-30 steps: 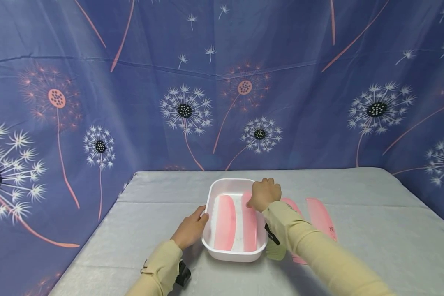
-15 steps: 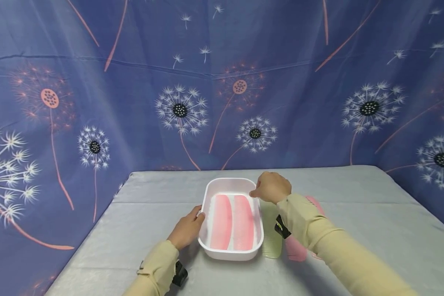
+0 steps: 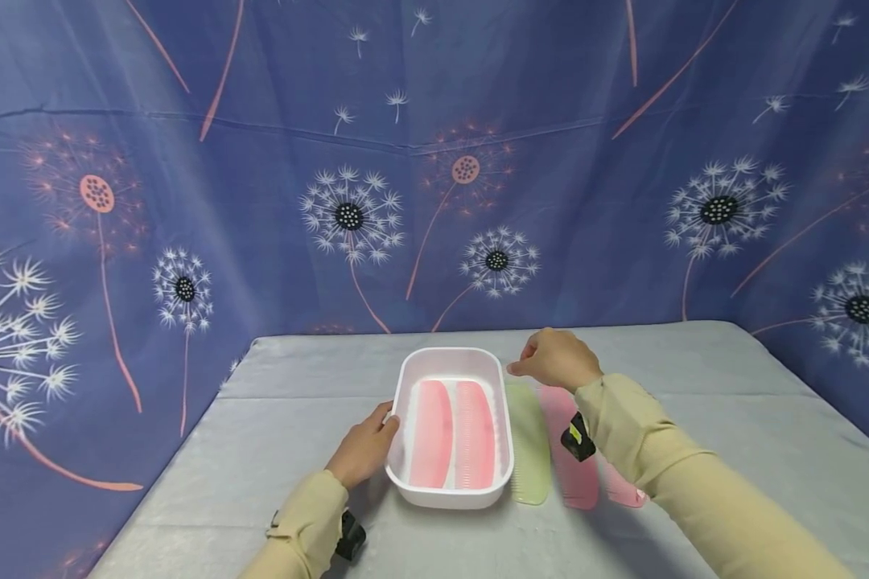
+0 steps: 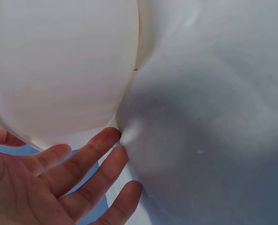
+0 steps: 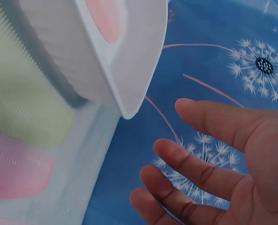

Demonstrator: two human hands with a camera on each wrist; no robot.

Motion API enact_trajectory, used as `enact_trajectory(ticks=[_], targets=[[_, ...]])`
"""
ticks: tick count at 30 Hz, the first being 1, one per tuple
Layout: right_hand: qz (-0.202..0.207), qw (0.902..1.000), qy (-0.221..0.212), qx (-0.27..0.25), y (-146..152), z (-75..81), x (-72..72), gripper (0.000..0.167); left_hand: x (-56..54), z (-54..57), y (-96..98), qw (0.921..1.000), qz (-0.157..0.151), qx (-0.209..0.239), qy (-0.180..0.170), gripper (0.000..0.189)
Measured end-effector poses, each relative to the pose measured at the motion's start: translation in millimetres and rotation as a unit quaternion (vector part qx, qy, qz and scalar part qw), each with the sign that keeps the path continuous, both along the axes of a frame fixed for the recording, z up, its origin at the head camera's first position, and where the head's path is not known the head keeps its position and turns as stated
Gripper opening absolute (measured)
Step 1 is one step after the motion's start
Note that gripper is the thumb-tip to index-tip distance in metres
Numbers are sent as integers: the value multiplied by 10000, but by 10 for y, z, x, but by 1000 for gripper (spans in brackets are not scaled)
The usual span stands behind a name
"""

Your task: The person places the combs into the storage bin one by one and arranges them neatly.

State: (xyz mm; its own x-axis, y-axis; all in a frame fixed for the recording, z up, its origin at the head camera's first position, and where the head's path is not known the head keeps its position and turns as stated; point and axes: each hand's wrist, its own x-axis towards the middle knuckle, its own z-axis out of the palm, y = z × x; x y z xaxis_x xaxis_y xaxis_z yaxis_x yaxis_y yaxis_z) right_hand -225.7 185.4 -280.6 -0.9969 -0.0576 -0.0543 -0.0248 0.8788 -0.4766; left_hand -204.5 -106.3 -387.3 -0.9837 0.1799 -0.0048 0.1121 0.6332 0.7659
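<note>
Two pink combs, the left one (image 3: 430,434) and the right one (image 3: 475,434), lie side by side inside a white plastic tub (image 3: 450,499). My left hand (image 3: 365,444) holds the tub's left side, thumb at the rim and fingers against the outer wall, as the left wrist view shows. Beyond the tub's far right corner hovers my right hand (image 3: 559,358), its fingers loosely bent around nothing. Just right of the tub, a green comb (image 3: 530,450) lies on the table. Beside it rests another pink comb (image 3: 579,482), partly hidden by my right wrist.
Farther right, one more pink comb (image 3: 625,489) shows mostly from under my right sleeve (image 3: 666,458). A pale grey cloth covers the table (image 3: 290,378). Behind it hangs a blue curtain (image 3: 275,185) printed with dandelions.
My right hand has let go of the right pink comb, now flat in the tub, and moved right, away from it. The left hand keeps its hold on the tub.
</note>
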Motion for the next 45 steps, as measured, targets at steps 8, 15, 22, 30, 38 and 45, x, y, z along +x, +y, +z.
enact_trajectory(ticks=[8, 15, 22, 30, 38, 45], targets=[[-42, 9999, -158, -55, 181, 46, 2, 35, -7, 16, -5, 10000, 0, 49, -34, 47], [-122, 9992, -298, -254, 354, 34, -1, 46, -12, 20, 1, 9999, 6, 77, -82, 47], [-254, 9983, -391, -351, 509, -11, 19, 49, -10, 23, 11, 9999, -36, 81, -104, 47], [-279, 9978, -482, -362, 671, -54, 30, 51, -18, 12, 17, 10000, -34, 34, -40, 46], [-468, 9958, -630, -482, 804, -100, 51, 56, -16, 11, 8, 9999, -6, 51, -88, 46], [-496, 9952, -735, -407, 946, -163, 39, 62, -16, 8, 0, 9999, 36, 63, -96, 46]])
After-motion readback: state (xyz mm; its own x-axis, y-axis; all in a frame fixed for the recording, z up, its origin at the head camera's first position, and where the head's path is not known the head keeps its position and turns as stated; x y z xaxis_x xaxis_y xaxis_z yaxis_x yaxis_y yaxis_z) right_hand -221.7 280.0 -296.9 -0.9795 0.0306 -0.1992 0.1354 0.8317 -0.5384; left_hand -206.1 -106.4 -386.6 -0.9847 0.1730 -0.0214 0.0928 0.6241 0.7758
